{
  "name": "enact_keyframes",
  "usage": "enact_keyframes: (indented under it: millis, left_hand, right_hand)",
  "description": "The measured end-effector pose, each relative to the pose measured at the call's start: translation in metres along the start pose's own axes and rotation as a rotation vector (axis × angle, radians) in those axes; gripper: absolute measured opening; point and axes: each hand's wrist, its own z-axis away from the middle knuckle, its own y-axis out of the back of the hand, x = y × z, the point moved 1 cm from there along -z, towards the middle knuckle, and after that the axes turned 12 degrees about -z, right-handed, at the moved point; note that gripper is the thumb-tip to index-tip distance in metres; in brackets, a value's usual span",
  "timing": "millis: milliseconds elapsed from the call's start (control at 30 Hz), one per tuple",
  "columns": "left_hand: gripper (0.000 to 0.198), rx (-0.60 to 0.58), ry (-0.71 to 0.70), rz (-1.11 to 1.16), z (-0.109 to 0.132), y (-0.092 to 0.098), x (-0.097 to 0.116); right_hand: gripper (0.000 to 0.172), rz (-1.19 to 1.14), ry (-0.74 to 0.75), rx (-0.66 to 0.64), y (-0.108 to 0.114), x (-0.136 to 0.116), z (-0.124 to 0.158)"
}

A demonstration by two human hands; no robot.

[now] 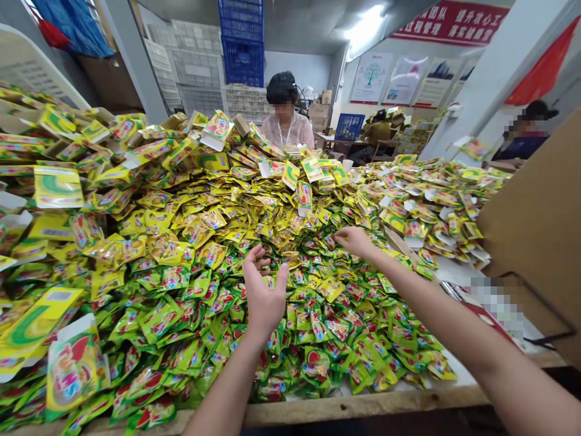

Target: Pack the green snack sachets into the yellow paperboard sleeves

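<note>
A great heap of small yellow-green foil sachets [290, 290] with red printing covers the table. My left hand [264, 290] hovers just above the middle of the heap, palm toward me, fingers curled and apart, holding nothing I can see. Farther right and up the pile, my right hand [356, 241] reaches forward, its fingertips at the sachets and nothing visibly held. Unfolded yellow-and-green paper cartons [58, 186] lie in a mass along the left side, and more [431, 206] are piled at the right.
A wooden table edge [363, 409] runs along the near side. A tall brown cardboard sheet [531, 224] stands at the right. Beyond the heap, a co-worker [285, 121] sits before stacked plastic crates [242, 54], and another person [521, 142] sits far right.
</note>
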Motion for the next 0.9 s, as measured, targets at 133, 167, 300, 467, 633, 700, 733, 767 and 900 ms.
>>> enact_keyframes:
  millis: [133, 167, 300, 467, 633, 700, 733, 767, 900]
  left_hand:
    - [0.047, -0.023, 0.022, -0.012, -0.005, -0.001, -0.005]
    - [0.047, -0.029, 0.030, -0.003, -0.006, -0.001, -0.006]
    - [0.043, -0.079, 0.048, 0.053, -0.007, 0.000, -0.005]
    - [0.046, -0.376, 0.133, 0.121, 0.005, -0.011, 0.000]
    - [0.030, -0.541, 0.085, 0.298, 0.016, -0.021, 0.005]
    - [0.026, -0.519, 0.008, 0.268, 0.016, -0.019, 0.007]
    - [0.027, -0.510, -0.027, 0.233, 0.016, -0.018, 0.007]
    - [0.027, -0.507, -0.062, 0.189, 0.016, -0.017, 0.007]
    - [0.019, -0.607, -0.335, -0.059, 0.024, -0.015, 0.013]
  right_hand:
    - [0.030, -0.075, -0.132, -0.078, -0.044, 0.010, 0.002]
    - [0.029, -0.091, -0.165, -0.097, -0.049, 0.011, -0.001]
    - [0.027, -0.143, -0.301, -0.173, -0.052, 0.010, -0.001]
    - [0.034, -0.314, -0.399, -0.285, -0.053, -0.014, 0.052]
    - [0.031, -0.708, -0.435, -0.181, -0.063, -0.043, 0.105]
    - [0.032, -0.869, -0.520, -0.082, -0.065, -0.044, 0.115]
    - [0.033, -0.938, -0.588, -0.059, -0.065, -0.043, 0.119]
    - [0.033, -0.993, -0.658, -0.058, -0.064, -0.042, 0.122]
    - [0.036, -0.924, -0.676, -0.127, -0.051, -0.040, 0.137]
